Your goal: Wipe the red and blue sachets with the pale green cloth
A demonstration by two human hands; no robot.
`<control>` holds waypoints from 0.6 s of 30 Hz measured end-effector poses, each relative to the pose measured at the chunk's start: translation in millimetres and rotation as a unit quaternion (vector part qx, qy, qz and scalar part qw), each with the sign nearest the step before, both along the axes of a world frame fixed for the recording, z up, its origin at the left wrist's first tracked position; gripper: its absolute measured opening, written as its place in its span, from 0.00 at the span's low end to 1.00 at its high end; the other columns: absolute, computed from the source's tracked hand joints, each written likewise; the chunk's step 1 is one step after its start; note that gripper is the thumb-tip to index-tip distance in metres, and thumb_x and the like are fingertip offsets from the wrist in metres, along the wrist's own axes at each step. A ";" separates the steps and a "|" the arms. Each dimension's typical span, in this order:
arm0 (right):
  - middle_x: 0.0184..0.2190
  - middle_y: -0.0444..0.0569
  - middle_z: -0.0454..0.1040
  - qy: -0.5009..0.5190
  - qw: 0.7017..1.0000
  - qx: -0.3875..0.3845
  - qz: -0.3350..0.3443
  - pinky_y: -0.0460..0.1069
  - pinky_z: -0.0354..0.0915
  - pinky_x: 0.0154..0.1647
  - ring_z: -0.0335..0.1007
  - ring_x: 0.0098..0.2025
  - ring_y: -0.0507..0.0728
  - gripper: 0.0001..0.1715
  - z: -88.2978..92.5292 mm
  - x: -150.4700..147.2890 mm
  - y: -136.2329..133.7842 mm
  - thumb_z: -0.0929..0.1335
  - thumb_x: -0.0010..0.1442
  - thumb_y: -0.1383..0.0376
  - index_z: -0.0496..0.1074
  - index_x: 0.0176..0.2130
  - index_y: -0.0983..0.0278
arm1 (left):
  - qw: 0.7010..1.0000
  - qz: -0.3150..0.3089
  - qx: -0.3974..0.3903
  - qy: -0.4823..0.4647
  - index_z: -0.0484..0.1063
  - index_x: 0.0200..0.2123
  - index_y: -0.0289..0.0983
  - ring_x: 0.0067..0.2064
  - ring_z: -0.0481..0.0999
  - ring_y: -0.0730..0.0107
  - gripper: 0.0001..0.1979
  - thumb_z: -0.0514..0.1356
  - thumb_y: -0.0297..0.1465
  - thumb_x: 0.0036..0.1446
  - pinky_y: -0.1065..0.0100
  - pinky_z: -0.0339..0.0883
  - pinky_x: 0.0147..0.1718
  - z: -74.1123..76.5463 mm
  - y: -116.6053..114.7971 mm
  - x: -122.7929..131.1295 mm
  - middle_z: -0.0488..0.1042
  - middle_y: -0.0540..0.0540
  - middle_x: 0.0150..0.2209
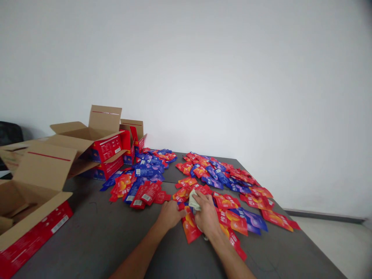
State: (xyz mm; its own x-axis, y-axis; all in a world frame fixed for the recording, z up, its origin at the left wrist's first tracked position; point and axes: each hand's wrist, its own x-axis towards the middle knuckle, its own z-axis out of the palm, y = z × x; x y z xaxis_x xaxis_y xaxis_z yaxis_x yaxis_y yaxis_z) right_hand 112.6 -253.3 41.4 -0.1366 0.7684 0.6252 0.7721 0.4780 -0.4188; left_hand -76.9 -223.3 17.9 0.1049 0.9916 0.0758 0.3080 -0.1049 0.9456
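My right hand (207, 217) is closed around a crumpled whitish cloth (194, 200), over a red-and-orange pouch (190, 228). That pouch lies at a slant on the dark table near the front. To its left, my left hand (171, 213) has its fingers closed at the pouch's upper left edge and appears to pinch it. Part of the pouch is hidden under the right hand. Right of my hands lie more red pouches (232, 221) and a blue pouch (252, 221). Beyond my left hand is a pile of red pouches (149, 192), some with barcodes up.
Opened cardboard boxes with red printed sides stand along the left: a near box (35, 236), a stacked box (107, 149) and a far box (139, 143). Mixed red and blue pouches (215, 170) cover the table's back right. A white wall (203, 77) rises behind.
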 end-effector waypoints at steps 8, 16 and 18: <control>0.59 0.52 0.71 0.026 0.999 -0.017 0.043 0.63 0.67 0.56 0.67 0.55 0.65 0.39 10.5 -6.3 -6.5 0.62 0.48 0.81 0.75 0.56 0.60 | 0.956 0.002 -0.108 -0.274 0.67 0.29 0.39 0.29 0.72 0.67 0.19 0.65 0.48 0.52 0.67 0.66 0.29 18.9 -1.9 9.9 0.71 0.51 0.26; 0.61 0.54 0.69 0.027 0.993 -0.029 0.111 0.64 0.62 0.59 0.65 0.60 0.64 0.38 11.4 -16.3 -11.2 0.62 0.51 0.81 0.72 0.58 0.59 | 0.868 -0.153 -0.132 -0.454 0.76 0.40 0.33 0.39 0.79 0.61 0.13 0.68 0.32 0.51 0.64 0.70 0.40 43.2 -8.0 7.1 0.79 0.40 0.38; 0.61 0.53 0.69 0.037 0.994 -0.022 0.102 0.63 0.62 0.60 0.64 0.61 0.63 0.38 10.5 -15.0 -10.5 0.62 0.52 0.81 0.72 0.58 0.59 | 0.863 -0.173 -0.125 -0.459 0.77 0.43 0.33 0.41 0.80 0.59 0.15 0.67 0.29 0.50 0.63 0.70 0.42 41.6 -7.2 8.7 0.80 0.38 0.40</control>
